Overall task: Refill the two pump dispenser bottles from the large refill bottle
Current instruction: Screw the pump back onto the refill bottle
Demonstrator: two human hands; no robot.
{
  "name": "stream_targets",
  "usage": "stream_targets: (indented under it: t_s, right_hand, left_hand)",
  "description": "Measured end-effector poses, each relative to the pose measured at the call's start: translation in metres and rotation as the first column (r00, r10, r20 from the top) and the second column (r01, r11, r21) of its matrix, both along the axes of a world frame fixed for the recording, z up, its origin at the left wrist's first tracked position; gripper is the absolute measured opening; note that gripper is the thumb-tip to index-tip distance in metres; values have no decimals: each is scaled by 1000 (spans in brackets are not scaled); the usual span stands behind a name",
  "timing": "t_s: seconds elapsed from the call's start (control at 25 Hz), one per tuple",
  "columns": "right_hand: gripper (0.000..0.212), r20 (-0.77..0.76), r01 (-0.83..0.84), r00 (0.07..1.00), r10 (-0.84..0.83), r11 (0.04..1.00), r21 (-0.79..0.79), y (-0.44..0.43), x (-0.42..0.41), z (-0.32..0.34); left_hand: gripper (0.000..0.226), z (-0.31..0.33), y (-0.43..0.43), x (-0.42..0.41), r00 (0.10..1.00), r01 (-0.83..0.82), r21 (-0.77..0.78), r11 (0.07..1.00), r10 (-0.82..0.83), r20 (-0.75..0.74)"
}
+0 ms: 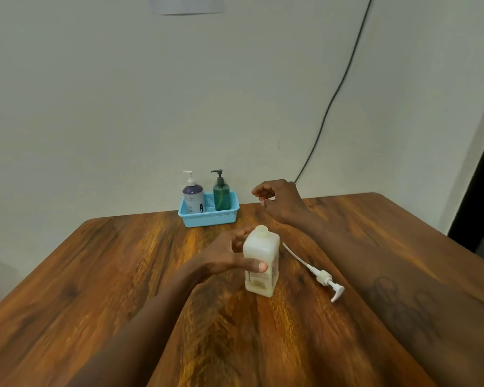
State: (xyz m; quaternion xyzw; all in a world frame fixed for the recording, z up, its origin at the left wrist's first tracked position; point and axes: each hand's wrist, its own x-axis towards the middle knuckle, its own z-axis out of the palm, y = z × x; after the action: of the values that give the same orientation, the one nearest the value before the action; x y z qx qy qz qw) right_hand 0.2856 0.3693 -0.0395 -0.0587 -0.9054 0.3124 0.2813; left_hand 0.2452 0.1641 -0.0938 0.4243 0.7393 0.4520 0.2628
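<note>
Refill bottle (263, 245) upright, gripped by L hand (227, 256); R hand (281, 201) loosely curled, empty.

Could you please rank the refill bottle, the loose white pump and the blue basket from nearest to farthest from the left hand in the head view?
1. refill bottle, gripped by the left hand.
2. loose white pump, on the table to its right.
3. blue basket, at the far edge.
</note>
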Motion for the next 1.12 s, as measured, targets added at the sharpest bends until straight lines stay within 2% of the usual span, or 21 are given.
stream_targets:
  t_s: [0.04,0.12,0.24,0.36,0.44,0.52,0.6,0.76,0.88,1.0,1.12]
  right_hand:
    - [29,17,10,1000,-10,1000,15,1,14,-1]
    - [27,62,0,998,-5,997,77,6,42,-6]
    - [26,248,-72,969,18,975,209,13,80,-23]
    - [22,510,-196,860,-29,903,383,23,102,-43]
    - [22,662,-313,748,-50,853,418,29,113,-55]
    - [23,751,-418,657,-63,799,432,33,120,-62]
    - [22,777,-473,627,-63,761,444,34,124,-66]
    - [26,739,-443,673,-44,776,449,37,122,-75]
    - [18,613,-365,787,66,851,377,33,120,-69]
    - [11,297,-212,943,151,959,187,22,113,-47]
    - [31,-40,-93,995,94,995,18,2,105,-18]
  left_hand:
    - [86,-3,0,5,999,-19,-13,1000,18,-50]
    - [90,-8,3,13,981,-160,26,987,162,-110]
    - [83,-13,7,23,935,-319,95,943,330,-129]
    - [82,-13,12,34,905,-378,141,915,398,-153]
    - [82,-12,15,40,887,-413,179,893,439,-141]
    - [82,-11,19,43,872,-434,189,881,463,-157]
    - [84,-10,21,44,864,-442,187,877,473,-176]
    - [85,-12,22,45,857,-438,201,876,475,-198]
    - [89,-10,19,46,831,-472,208,857,511,-220]
    - [87,-7,12,44,795,-517,226,826,561,-231]
    - [85,-4,3,42,755,-561,227,796,605,-254]
